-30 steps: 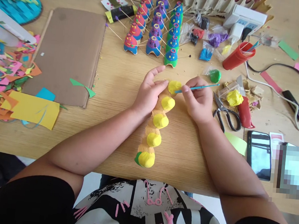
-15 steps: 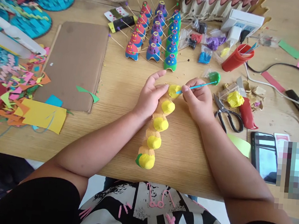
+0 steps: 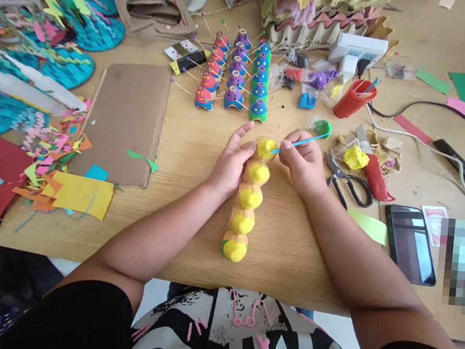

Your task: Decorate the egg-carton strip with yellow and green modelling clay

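Note:
A strip of egg carton [image 3: 248, 187] with several yellow clay-covered bumps runs up the middle of the table, with green at its near end. My left hand [image 3: 236, 158] holds the strip's far end, thumb against the last bump and index finger raised. In my right hand [image 3: 303, 162] a thin blue tool [image 3: 304, 141] is pinched, its near tip touching the far yellow bump [image 3: 266, 148]. Beyond my hands stand three painted carton strips, one red and blue [image 3: 208, 80], one purple and blue [image 3: 235, 81], one green and blue [image 3: 260, 84].
Cardboard [image 3: 123, 121] and paper scraps [image 3: 78, 191] lie left. To the right are black scissors [image 3: 349, 182], a red cup [image 3: 355, 98], yellow clay [image 3: 356, 158], green clay [image 3: 323, 128], a phone [image 3: 410, 244] and cables. Egg cartons [image 3: 326, 33] and a power strip [image 3: 359, 49] stand behind.
The camera view has shifted, so the table items appear lower at the back. The strip looks straighter, and the blue tool's tip still rests at the far yellow bump.

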Motion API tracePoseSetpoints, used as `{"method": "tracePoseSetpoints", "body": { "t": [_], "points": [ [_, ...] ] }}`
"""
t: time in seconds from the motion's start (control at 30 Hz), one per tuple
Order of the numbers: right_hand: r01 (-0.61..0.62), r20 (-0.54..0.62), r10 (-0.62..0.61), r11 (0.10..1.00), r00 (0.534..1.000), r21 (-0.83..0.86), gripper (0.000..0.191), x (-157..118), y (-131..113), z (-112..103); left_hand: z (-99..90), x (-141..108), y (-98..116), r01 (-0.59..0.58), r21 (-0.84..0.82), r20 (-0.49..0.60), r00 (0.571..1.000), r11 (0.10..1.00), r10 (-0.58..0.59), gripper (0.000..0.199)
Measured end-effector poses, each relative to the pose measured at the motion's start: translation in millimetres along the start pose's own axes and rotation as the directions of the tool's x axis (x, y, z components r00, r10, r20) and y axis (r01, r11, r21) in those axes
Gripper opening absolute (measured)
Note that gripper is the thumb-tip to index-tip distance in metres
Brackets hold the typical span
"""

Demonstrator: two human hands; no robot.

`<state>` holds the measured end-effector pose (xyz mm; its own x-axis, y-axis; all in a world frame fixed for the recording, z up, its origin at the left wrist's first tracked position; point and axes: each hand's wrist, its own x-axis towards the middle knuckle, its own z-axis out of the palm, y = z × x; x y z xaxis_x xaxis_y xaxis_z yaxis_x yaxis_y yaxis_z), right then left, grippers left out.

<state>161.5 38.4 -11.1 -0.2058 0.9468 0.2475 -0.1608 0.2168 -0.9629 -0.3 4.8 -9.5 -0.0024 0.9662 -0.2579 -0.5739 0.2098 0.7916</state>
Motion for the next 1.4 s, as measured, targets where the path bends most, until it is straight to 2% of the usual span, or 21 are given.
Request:
{"method": "tracePoseSetpoints", "body": {
  "t": [0.2, 0.4, 0.5, 0.63, 0.7, 0.93, 1.17, 1.27, 1.4],
  "points": [
    [0.011, -0.009, -0.013, 0.985, 1.0, -0.174, 0.065, -1, -10, 1, 0.0, 0, 1, 0.055, -0.032, -0.019, 0.998, 0.998, -0.055, 0.046],
    [0.038, 0.01, -0.037, 0.98, 0.999, -0.197, 0.063, -1, -8, 0, -0.2, 2, 0, 0.081, -0.093, -0.009, 0.997, 0.992, -0.082, 0.043],
    [0.025, 0.013, -0.024, 0.989, 1.0, -0.144, 0.06, -1, -4, -2, 2.0, 1, 1, 0.089, -0.102, -0.019, 0.996, 0.991, -0.091, 0.041],
    [-0.012, -0.021, 0.013, 0.999, 1.0, 0.052, 0.056, 0, 1, -3, 6.7, -3, 6, 0.106, -0.103, -0.038, 0.993, 0.989, -0.111, 0.038],
    [0.001, -0.04, 0.002, 0.997, 0.999, 0.083, 0.056, 1, 1, -3, 8.2, -5, 7, 0.103, -0.093, -0.039, 0.994, 0.99, -0.107, 0.038],
    [0.025, -0.002, -0.025, 0.996, 1.0, -0.091, 0.06, -1, -5, -1, 7.3, -6, 3, 0.074, -0.092, 0.011, 0.997, 0.993, -0.073, 0.036],
    [0.038, -0.01, -0.041, 0.977, 0.999, -0.208, 0.062, -2, -9, -1, 9.1, -8, 5, 0.055, -0.057, 0.006, 0.998, 0.997, -0.055, 0.036],
    [0.029, -0.012, -0.031, 0.992, 0.999, -0.124, 0.061, -2, -10, 0, 8.7, -7, 5, 0.072, -0.04, -0.001, 0.997, 0.997, -0.072, 0.037],
    [-0.01, -0.04, 0.015, 0.992, 0.999, 0.122, 0.06, 1, -3, -1, 5.5, -4, 4, 0.109, -0.034, -0.025, 0.994, 0.993, -0.11, 0.039]
  ]
}}
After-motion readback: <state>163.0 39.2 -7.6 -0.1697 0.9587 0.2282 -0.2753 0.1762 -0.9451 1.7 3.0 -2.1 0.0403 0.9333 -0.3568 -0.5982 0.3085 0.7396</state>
